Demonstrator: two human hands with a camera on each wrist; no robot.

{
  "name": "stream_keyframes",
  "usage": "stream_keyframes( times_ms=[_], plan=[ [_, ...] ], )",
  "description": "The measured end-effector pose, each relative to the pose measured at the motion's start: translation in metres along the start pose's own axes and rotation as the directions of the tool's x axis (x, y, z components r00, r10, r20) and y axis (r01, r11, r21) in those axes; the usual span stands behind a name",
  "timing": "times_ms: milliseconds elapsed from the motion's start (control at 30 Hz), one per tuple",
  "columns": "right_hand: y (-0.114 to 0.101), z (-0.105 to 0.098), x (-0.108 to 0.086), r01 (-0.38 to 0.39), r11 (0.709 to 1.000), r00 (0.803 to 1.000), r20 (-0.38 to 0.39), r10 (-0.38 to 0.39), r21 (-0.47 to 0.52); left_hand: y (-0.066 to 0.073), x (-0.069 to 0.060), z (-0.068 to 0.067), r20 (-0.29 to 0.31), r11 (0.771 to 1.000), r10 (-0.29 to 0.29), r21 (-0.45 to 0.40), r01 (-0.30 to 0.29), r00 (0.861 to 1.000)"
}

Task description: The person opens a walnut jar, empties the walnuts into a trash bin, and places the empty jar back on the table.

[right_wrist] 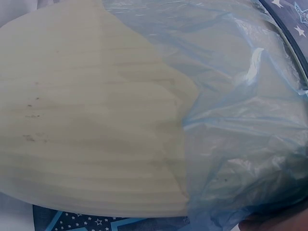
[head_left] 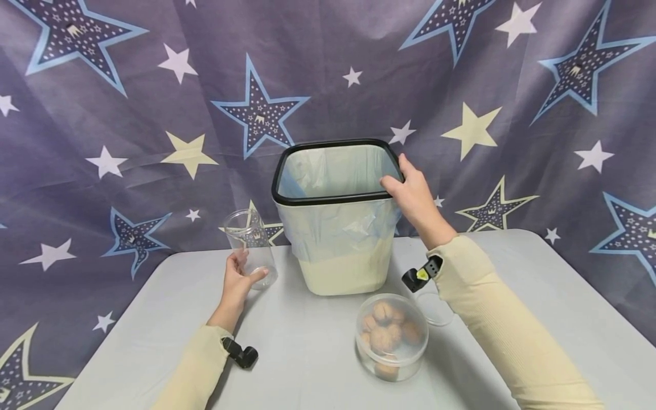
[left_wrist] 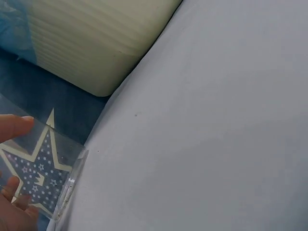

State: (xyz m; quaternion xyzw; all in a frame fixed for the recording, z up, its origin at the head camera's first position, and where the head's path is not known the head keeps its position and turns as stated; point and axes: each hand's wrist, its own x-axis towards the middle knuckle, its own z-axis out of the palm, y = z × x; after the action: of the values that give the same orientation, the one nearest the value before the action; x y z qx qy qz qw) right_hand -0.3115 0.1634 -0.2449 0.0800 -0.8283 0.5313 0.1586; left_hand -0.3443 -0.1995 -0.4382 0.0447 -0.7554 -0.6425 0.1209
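Note:
In the head view, my left hand (head_left: 239,283) holds a tall clear plastic jar (head_left: 251,242) low on its body, with the thumb on one side and fingers on the other. The jar stands nearly upright and nothing shows inside it. In the left wrist view the jar's base (left_wrist: 72,183) meets the table's edge area. My right hand (head_left: 417,193) grips the black rim of a cream trash bin (head_left: 348,270) at its right side, thumb over the inner edge. A thin bluish bag (right_wrist: 240,106) lines the bin and folds down over its outside.
A round clear tub (head_left: 392,336) with a translucent lid and several walnuts inside stands in front of the bin. Beside it, partly behind my right sleeve, lies a clear round lid (head_left: 434,308). The grey table (head_left: 302,364) ends at a starry curtain (head_left: 328,74).

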Motion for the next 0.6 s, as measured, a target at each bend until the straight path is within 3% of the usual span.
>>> stream_keyframes(
  times_ms=[267,433,600],
  plan=[
    [0.0,0.0,0.0,-0.004,1.0,1.0,0.004,0.004,-0.005,-0.001,-0.004,-0.006,-0.002,1.0,-0.012,0.028,0.012,1.0],
    [0.0,0.0,0.0,-0.005,1.0,1.0,0.001,0.005,-0.005,0.003,-0.007,-0.009,-0.019,0.999,0.033,0.041,-0.032,0.999],
    [0.001,0.001,0.001,-0.005,1.0,1.0,-0.001,0.005,-0.006,0.012,-0.012,-0.011,-0.058,0.992,0.114,0.06,-0.111,0.992]
  ],
)
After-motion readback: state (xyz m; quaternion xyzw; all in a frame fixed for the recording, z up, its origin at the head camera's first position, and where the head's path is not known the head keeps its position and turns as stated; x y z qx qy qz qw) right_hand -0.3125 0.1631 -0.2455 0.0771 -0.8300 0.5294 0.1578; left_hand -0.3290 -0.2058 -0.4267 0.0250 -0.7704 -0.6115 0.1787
